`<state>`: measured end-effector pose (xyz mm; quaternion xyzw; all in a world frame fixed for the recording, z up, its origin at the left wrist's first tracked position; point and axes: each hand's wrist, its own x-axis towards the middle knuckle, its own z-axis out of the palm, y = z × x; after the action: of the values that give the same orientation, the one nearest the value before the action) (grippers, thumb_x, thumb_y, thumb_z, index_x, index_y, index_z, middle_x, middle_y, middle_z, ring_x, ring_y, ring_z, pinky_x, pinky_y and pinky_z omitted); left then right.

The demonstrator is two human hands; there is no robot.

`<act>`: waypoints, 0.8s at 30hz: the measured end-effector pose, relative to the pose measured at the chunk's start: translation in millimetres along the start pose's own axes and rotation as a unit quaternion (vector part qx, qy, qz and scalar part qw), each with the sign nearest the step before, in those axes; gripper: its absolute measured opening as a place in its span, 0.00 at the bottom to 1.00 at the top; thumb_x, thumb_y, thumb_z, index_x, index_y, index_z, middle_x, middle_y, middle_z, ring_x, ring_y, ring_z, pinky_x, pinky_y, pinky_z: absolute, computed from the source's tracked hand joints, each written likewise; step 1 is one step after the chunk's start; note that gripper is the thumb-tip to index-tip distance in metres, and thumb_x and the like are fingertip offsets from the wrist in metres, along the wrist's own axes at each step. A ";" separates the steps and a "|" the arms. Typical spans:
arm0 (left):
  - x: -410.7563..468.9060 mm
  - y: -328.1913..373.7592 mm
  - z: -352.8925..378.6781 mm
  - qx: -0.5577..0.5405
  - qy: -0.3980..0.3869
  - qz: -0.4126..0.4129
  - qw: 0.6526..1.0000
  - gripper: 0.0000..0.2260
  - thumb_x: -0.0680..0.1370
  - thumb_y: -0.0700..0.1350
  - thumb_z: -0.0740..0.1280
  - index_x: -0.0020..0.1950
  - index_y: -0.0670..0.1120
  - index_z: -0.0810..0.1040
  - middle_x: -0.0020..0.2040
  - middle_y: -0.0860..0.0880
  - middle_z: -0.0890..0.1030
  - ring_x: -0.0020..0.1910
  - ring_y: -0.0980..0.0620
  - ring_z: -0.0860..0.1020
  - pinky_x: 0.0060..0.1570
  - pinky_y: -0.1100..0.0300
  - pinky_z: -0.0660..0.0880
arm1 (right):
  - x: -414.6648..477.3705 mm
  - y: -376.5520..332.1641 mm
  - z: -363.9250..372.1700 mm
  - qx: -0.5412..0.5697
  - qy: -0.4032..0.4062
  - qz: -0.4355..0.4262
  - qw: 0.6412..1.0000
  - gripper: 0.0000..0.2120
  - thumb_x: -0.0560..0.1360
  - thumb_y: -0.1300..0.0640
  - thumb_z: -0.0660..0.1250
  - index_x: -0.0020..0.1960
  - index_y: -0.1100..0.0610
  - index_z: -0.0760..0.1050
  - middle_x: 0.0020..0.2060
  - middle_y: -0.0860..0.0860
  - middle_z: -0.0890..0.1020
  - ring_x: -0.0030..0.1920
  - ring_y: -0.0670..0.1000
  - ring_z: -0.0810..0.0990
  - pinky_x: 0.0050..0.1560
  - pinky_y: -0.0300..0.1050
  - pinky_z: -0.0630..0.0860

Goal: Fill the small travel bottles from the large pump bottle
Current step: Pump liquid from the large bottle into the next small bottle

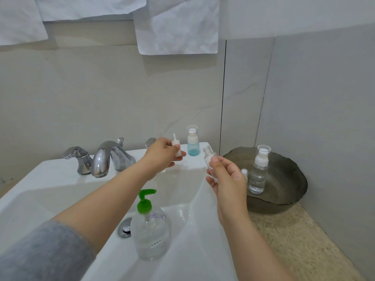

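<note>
Right hand (229, 179) grips a small clear travel bottle (210, 159) between thumb and fingers, its neck uncovered and tilted a little to the left. Left hand (162, 153) pinches a white plastic spray cap (178, 148) with a thin nozzle, just left of that bottle. Nearer, in the glossy white sink (60, 179), stands the large pump bottle (150, 234), round and transparent, with a green pump. A blue-tinted bottle (192, 142) stands on the far ledge. Another clear bottle (258, 175) stands in a dark wavy bowl (288, 179) at the right.
</note>
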<state>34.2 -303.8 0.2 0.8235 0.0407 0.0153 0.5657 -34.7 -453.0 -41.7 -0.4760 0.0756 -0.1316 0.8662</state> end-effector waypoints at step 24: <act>42.4 -31.4 16.7 0.195 0.062 0.014 0.979 0.11 0.75 0.46 0.75 0.42 0.50 0.72 0.46 0.47 0.82 0.50 0.40 0.84 0.58 0.45 0.79 | 3.7 2.6 -0.6 -0.013 0.005 -0.002 1.000 0.05 0.76 0.56 0.70 0.52 0.54 0.78 0.46 0.48 0.82 0.44 0.44 0.81 0.40 0.35 0.77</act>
<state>76.1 -304.5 -35.9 0.9159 0.0668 0.0660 0.3902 -30.9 -453.3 -44.2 -0.4867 0.0808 -0.1352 0.8592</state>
